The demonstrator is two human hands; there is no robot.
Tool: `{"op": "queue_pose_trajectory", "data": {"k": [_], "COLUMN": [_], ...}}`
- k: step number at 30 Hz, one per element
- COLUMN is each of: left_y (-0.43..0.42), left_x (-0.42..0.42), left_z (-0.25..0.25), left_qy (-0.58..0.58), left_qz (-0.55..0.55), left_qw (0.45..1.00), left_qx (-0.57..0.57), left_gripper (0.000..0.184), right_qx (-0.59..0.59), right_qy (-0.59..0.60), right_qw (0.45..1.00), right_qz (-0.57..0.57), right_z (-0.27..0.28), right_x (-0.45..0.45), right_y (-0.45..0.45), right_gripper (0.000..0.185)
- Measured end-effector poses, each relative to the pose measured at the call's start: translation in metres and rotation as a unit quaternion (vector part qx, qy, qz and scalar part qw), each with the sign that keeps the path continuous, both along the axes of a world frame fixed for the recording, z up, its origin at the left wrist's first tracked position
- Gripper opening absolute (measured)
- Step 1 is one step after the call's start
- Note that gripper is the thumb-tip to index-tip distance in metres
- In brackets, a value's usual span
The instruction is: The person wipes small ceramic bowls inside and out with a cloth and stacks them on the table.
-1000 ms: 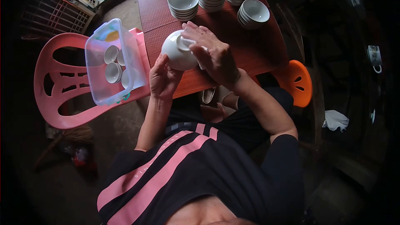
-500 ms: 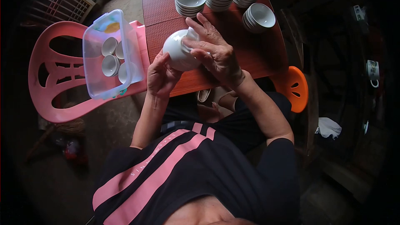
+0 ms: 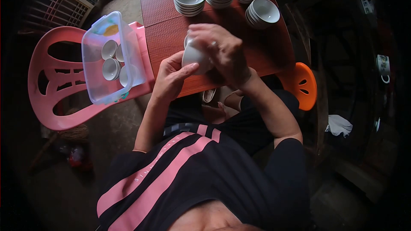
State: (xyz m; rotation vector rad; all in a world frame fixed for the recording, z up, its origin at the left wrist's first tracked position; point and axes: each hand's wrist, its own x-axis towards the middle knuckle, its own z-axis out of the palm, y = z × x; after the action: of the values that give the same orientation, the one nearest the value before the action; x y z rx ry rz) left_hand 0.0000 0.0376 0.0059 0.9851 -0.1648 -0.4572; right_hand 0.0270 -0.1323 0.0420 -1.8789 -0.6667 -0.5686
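A white bowl [image 3: 195, 57] is tilted on its side above the near edge of the table. My left hand [image 3: 170, 76] grips it from the left, thumb along its outer wall. Over the bowl's right side lies my right hand [image 3: 227, 53], its fingers smeared by motion and partly covering the bowl. Whether those fingers hold anything is not clear. Farther back, stacked white bowls [image 3: 189, 0] stand on the red-brown table [image 3: 165, 38], with several stacks in view; the rightmost stack [image 3: 262, 13] leans over.
On the left, a clear plastic bin [image 3: 92, 77] containing several white bowls [image 3: 110, 69] rests on a pink chair [image 3: 47, 107]. An orange stool [image 3: 302, 87] is at the table's right corner. A white cloth [image 3: 339, 125] hangs or lies farther right.
The bowl has turned in my left hand, showing more of its side wall. My right hand has shifted across it, its fingers now more bent and blurred. The view has shifted slightly.
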Motion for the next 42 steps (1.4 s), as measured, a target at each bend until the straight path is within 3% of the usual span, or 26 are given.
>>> {"op": "queue_pose_trajectory", "data": {"k": [1,4,6,7,8,10,12,14,15,16,19,20,22,23,26,29,30,31,32,33,34,35,37,38,40,42], "left_y": [0.004,0.006,-0.001,-0.003,-0.004,-0.004,0.0,0.004,0.006,0.005,0.004,0.002,0.009,0.008,0.009,0.006,0.003,0.001,-0.001,-0.001,-0.001,-0.002,-0.006,-0.006,-0.005,-0.004], "left_x": [0.0,-0.005,-0.007,-0.009,-0.011,-0.011,-0.003,0.003,0.004,-0.003,-0.005,-0.004,0.001,0.002,0.005,0.002,0.0,-0.001,-0.003,-0.002,-0.002,-0.001,0.002,0.004,0.005,0.006], "left_z": [-0.01,-0.009,0.006,0.011,0.015,0.015,0.004,-0.011,-0.014,-0.016,-0.003,-0.004,-0.007,-0.004,-0.004,-0.004,0.0,0.004,0.013,0.012,0.008,0.005,0.004,0.006,0.001,-0.001], "left_qy": [-0.039,-0.053,-0.097,-0.097,-0.07,-0.042,-0.014,-0.053,-0.089,-0.098,-0.108,-0.054,-0.01,-0.005,0.026,-0.062,-0.072,-0.084,-0.118,-0.118,-0.144,-0.169,-0.112,-0.08,-0.036,-0.008], "left_qz": [-0.033,-0.063,-0.032,-0.035,-0.032,-0.031,-0.052,-0.035,-0.019,0.006,0.035,0.045,0.054,0.067,0.072,0.029,0.025,0.023,0.024,0.025,0.021,0.015,0.033,0.039,0.064,0.081], "left_qw": [0.999,0.996,0.99,0.99,0.994,0.997,0.994,0.985,0.97,0.979,0.973,0.994,0.994,0.989,0.982,0.997,0.996,0.991,0.972,0.972,0.958,0.942,0.978,0.992,0.995,0.977], "left_qx": [0.0,0.031,0.095,0.096,0.077,0.058,0.096,0.161,0.226,0.178,0.203,0.079,-0.097,-0.135,-0.172,-0.02,0.043,0.106,0.203,0.203,0.247,0.291,0.175,0.093,-0.066,-0.195], "left_gripper": [0.027,0.024,0.026,0.026,0.027,0.027,0.024,0.021,0.019,0.014,0.012,0.015,0.019,0.023,0.022,0.021,0.019,0.018,0.015,0.015,0.015,0.015,0.017,0.017,0.024,0.03], "right_qx": [-0.118,-0.184,-0.081,0.008,0.009,-0.007,-0.135,-0.268,-0.291,-0.312,-0.238,-0.145,0.027,0.053,0.148,0.049,-0.022,-0.023,-0.104,-0.181,-0.236,-0.235,-0.19,-0.13,-0.08,-0.056], "right_qy": [-0.081,-0.071,0.131,0.311,0.31,0.457,0.219,-0.127,-0.092,-0.055,-0.092,0.077,0.283,0.191,0.264,0.329,0.223,0.223,0.055,-0.114,-0.113,-0.112,-0.1,0.112,-0.032,0.043], "right_qw": [0.99,0.98,0.988,0.95,0.95,0.888,0.966,0.954,0.951,0.947,0.967,0.986,0.956,0.976,0.949,0.943,0.974,0.974,0.992,0.975,0.964,0.964,0.976,0.985,0.996,0.997], "right_qz": [0.009,-0.005,0.027,0.034,0.031,0.05,-0.021,-0.042,-0.046,-0.051,-0.019,-0.014,0.07,0.091,0.085,-0.028,-0.042,-0.041,-0.048,-0.056,-0.054,-0.056,-0.045,-0.008,-0.031,-0.035], "right_z": [-0.003,-0.014,-0.005,-0.003,-0.005,-0.011,-0.01,-0.013,-0.013,-0.013,-0.023,-0.023,-0.022,-0.022,-0.031,0.004,-0.002,-0.008,-0.01,-0.011,-0.01,-0.014,-0.026,-0.006,-0.028,-0.044], "right_x": [-0.003,0.0,0.004,0.007,0.011,0.015,0.01,0.003,-0.003,-0.008,0.002,0.004,0.008,0.006,0.008,-0.002,-0.002,-0.001,-0.001,0.0,-0.002,0.0,0.006,0.001,0.007,-0.001], "right_y": [0.007,0.003,-0.006,-0.008,-0.013,-0.02,-0.015,-0.007,-0.001,0.003,-0.004,-0.008,-0.018,-0.019,-0.01,-0.006,-0.004,-0.001,0.003,0.005,0.004,0.002,-0.005,-0.011,-0.023,-0.019], "right_gripper": [0.012,0.011,0.034,0.046,0.046,0.042,0.03,0.019,0.019,0.019,0.025,0.028,0.035,0.045,0.044,0.038,0.031,0.031,0.029,0.03,0.017,0.017,0.018,0.024,0.034,0.045]}}
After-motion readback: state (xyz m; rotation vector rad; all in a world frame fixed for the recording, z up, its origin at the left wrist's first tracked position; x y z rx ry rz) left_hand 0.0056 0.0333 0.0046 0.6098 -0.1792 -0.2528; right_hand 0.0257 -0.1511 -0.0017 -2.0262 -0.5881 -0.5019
